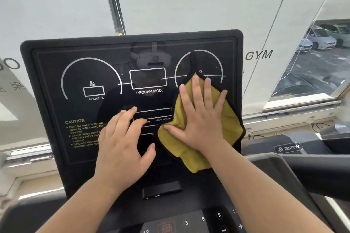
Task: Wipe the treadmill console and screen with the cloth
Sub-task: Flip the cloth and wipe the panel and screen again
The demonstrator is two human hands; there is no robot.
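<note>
The black treadmill console screen stands upright in front of me, with white dial markings and a yellow caution text at lower left. A yellow cloth with a dark edge lies flat against the screen's lower right part. My right hand presses flat on the cloth with fingers spread. My left hand hovers by the lower middle of the screen, fingers apart and slightly curled, holding nothing. Below the screen is the keypad panel with number buttons.
A second treadmill stands at the right, close to the console. Behind the console is a window with white film and a view of parked cars. A window sill runs along the left.
</note>
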